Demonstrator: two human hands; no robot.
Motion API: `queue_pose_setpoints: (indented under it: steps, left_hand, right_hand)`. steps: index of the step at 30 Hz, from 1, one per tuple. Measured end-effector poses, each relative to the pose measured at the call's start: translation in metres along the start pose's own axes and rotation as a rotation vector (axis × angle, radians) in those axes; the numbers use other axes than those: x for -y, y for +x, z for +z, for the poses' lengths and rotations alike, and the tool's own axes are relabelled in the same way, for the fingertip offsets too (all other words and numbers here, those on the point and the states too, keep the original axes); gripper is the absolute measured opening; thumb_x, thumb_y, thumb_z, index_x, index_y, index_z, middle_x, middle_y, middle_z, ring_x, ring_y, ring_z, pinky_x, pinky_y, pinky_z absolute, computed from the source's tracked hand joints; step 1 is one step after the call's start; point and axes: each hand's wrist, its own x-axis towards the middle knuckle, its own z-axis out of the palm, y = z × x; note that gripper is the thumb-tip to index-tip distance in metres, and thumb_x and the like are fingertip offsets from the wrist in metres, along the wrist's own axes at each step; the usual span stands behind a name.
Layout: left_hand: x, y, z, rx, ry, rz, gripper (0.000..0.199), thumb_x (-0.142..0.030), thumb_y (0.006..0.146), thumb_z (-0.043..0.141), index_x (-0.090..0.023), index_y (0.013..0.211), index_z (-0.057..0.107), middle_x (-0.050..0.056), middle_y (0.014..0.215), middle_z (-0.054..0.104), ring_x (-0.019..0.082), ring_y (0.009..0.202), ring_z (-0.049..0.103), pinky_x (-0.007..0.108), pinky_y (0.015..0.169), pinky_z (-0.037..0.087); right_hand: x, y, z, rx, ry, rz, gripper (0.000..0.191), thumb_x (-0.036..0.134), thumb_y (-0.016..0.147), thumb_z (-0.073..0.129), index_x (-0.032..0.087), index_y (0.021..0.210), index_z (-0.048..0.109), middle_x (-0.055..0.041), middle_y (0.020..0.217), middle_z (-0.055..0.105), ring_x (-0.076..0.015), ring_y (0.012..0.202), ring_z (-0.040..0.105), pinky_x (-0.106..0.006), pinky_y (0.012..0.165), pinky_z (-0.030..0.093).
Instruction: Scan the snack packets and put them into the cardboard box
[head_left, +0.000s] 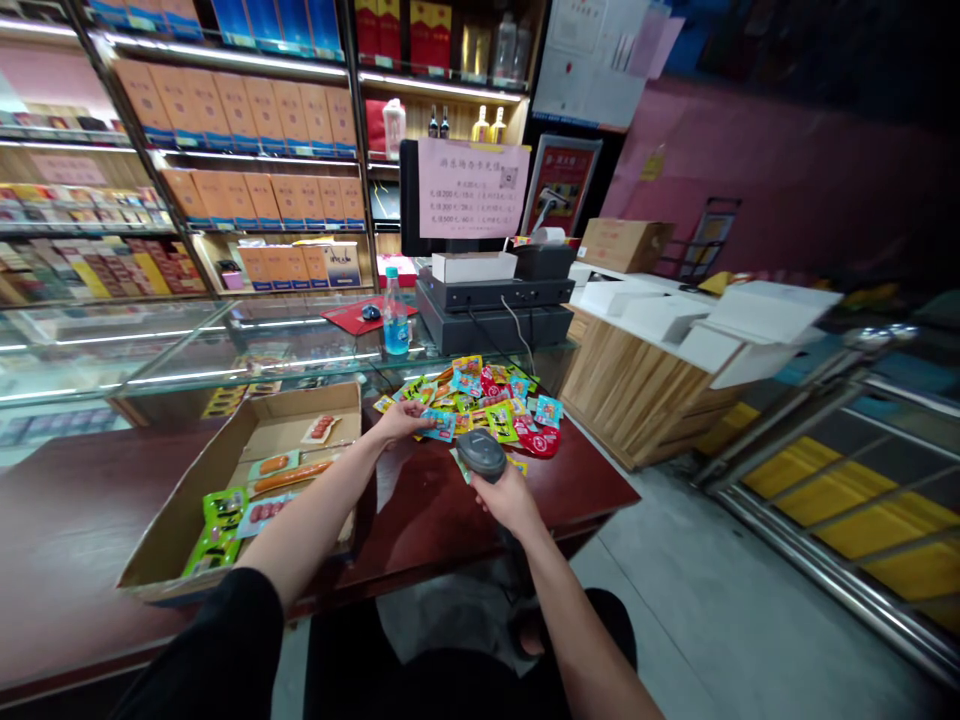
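Note:
My right hand [508, 494] is wrapped round a dark grey barcode scanner [481, 453], its head pointing away from me over the table. The fingers of my left hand [403, 422] close on a blue snack packet [439, 424] at the near left edge of a heap. That heap of small snack packets [501, 421], in yellow, green, blue and red, lies on the dark red table [405, 510]. To the left, an open cardboard box [169, 520] holds several packets, among them green ones [219, 530] and a long sausage [292, 476]. My left forearm hides part of the box.
Behind the heap is a glass counter [315, 352] with a blue drink bottle [394, 315], a mouse [371, 312] and a till with a monitor bearing a pink notice [472, 190]. Boxes fill the shelves [255, 150]. A metal railing [810, 510] stands at the right.

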Motion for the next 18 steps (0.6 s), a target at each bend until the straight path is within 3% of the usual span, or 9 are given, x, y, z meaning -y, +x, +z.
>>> queue_pose_setpoints:
  steps: [5, 8, 10, 13, 18]
  left_hand:
    - [-0.006, -0.003, 0.003, 0.009, -0.043, -0.042, 0.047, -0.024, 0.042, 0.096, -0.015, 0.073, 0.062, -0.002, 0.062, 0.066, 0.012, 0.060, 0.065, 0.023, 0.061, 0.052]
    - [-0.025, -0.008, 0.000, 0.031, -0.102, -0.081, 0.045, -0.025, 0.048, 0.095, -0.014, 0.076, 0.061, 0.000, 0.066, 0.069, 0.014, 0.062, 0.066, 0.026, 0.062, 0.055]
    - [-0.044, -0.013, -0.013, 0.030, -0.140, -0.100, 0.042, -0.023, 0.052, 0.093, -0.014, 0.076, 0.061, 0.002, 0.070, 0.070, 0.014, 0.063, 0.067, 0.028, 0.063, 0.056]
    - [-0.075, -0.029, -0.054, -0.029, -0.143, -0.074, 0.035, -0.020, 0.057, 0.091, -0.013, 0.075, 0.062, 0.005, 0.074, 0.072, 0.014, 0.066, 0.068, 0.028, 0.068, 0.057]
    - [-0.110, -0.082, -0.151, -0.245, -0.058, -0.001, 0.026, -0.023, 0.066, 0.086, -0.012, 0.076, 0.066, 0.005, 0.075, 0.072, 0.015, 0.070, 0.068, 0.029, 0.074, 0.056]
  right_hand:
    - [-0.004, 0.002, 0.002, 0.011, 0.024, 0.002, 0.018, 0.029, 0.075, 0.065, 0.017, 0.089, 0.064, 0.0010, 0.053, 0.065, -0.0167, 0.047, 0.065, -0.022, 0.047, 0.049]
    - [-0.003, 0.006, 0.006, 0.015, 0.033, 0.002, 0.017, 0.030, 0.075, 0.066, 0.017, 0.086, 0.063, 0.0009, 0.052, 0.064, -0.0161, 0.045, 0.063, -0.022, 0.044, 0.047]
    - [0.000, 0.009, 0.010, 0.036, 0.028, 0.010, 0.016, 0.031, 0.075, 0.067, 0.017, 0.083, 0.063, 0.0005, 0.051, 0.064, -0.0159, 0.043, 0.062, -0.021, 0.042, 0.046]
    - [0.004, 0.013, 0.018, 0.064, 0.039, 0.011, 0.020, 0.034, 0.075, 0.067, 0.016, 0.085, 0.063, -0.0010, 0.054, 0.065, -0.0162, 0.043, 0.062, -0.022, 0.040, 0.046]
    - [0.006, 0.022, 0.036, 0.107, 0.053, -0.063, 0.021, 0.037, 0.076, 0.066, 0.017, 0.083, 0.063, -0.0036, 0.060, 0.069, -0.0172, 0.047, 0.065, -0.022, 0.041, 0.047]
